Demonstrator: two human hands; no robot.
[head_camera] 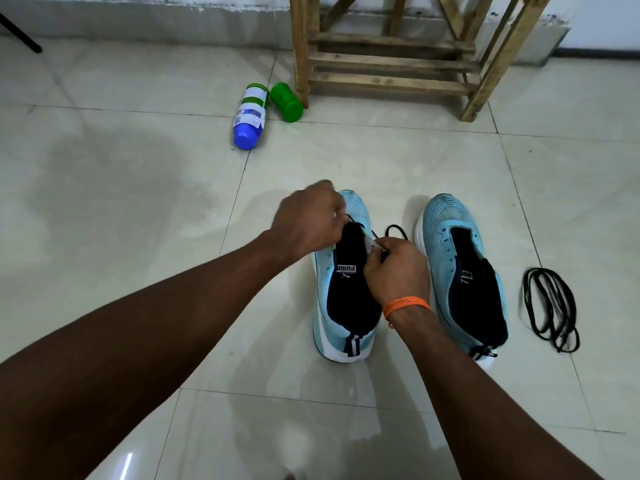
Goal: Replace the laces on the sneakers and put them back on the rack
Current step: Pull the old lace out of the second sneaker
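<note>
- On the tiled floor (104, 202) by the far wall stands a wooden rack (388, 64). A blue-capped bottle (249, 116) and a green bottle (286, 102) lie on their sides just beside its leg, well apart from the shoes.
- A coiled spare lace (550, 306), black, lies near the other sneaker (464, 265), not touching it.
- Room-wise, there's open tile between shoes and rack and a wide stretch off to the left. Both forearms come in from the bottom edge.
- The middle sneaker (346, 306) sits dead centre, toe toward the rack: light blue knit, navy tongue, white sole. Its twin stands alongside, eyelets showing as open holes.
- The left hand (311, 216) is curled, pinching the black lace (394, 230) at the toe end of the eyelets. The right hand (398, 268), with an orange band (407, 304) at the wrist, pinches the same lace by the tongue. A loop pokes out between the shoes.
</note>
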